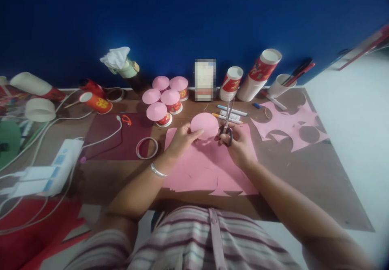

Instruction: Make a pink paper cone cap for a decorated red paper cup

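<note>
My left hand point(181, 139) pinches a pink paper circle point(205, 124) at its left edge, holding it up over a pink paper sheet point(206, 169) on the table. My right hand point(238, 142) is closed through the black handles of a pair of scissors point(227, 120), whose blades point up and away beside the circle's right edge. A silver bangle sits on my left wrist.
Several upturned red paper cups with pink round tops point(165, 98) stand behind the circle. Markers point(231, 114), stacked cups point(258, 75), a cut-out pink sheet point(288, 126), a tape ring point(147, 147), a power strip with cables point(51, 169) and a blue wall point(194, 23) surround the work.
</note>
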Demonstrator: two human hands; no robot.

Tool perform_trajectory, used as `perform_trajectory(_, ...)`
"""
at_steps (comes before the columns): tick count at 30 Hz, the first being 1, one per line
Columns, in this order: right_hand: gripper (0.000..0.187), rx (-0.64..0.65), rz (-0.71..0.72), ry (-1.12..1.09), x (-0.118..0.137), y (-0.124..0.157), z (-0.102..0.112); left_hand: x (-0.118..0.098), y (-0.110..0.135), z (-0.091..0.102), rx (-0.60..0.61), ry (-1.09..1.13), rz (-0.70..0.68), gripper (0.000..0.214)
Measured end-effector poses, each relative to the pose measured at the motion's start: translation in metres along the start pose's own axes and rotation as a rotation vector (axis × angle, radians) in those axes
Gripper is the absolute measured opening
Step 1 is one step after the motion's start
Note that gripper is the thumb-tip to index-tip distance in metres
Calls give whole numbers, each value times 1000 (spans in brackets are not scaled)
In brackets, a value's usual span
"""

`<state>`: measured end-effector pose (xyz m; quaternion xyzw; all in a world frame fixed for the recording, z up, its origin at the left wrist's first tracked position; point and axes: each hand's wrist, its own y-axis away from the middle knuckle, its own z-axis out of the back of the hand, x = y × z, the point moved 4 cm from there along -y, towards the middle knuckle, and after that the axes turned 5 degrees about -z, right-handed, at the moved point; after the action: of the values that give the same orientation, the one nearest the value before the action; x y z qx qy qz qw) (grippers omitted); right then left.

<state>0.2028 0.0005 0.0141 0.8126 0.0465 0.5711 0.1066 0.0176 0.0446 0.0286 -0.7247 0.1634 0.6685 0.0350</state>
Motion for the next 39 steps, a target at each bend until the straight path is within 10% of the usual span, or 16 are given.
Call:
perform_trajectory(31,51,-55,-60,215,-7,-8,3,26,-6,-1,47,-68,-21,27)
perform_trajectory(39,44,2,20,249,-2,-11,21,18,-12,21,-154,4,-89,32)
